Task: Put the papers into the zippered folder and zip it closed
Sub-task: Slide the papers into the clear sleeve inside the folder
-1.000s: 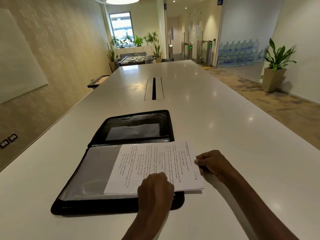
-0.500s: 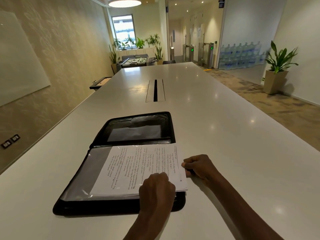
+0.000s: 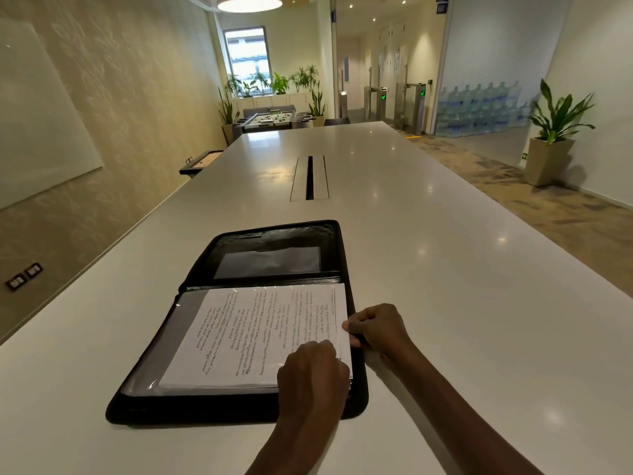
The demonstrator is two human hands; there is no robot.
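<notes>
Papers (image 3: 260,337) lie in open folder (image 3: 239,411) — both hands' grips pinch them.

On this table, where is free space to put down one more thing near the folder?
The table is bare to the right of the folder, beyond the right hand. It is bare also between the folder's far edge and the cable slot, and on the strip left of the folder. It is crowded at the folder's near right corner, where the left hand and right hand hold the papers.

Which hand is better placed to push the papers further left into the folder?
Probably the right hand: it pinches the papers' right edge. The left hand rests on top, near corner.
</notes>
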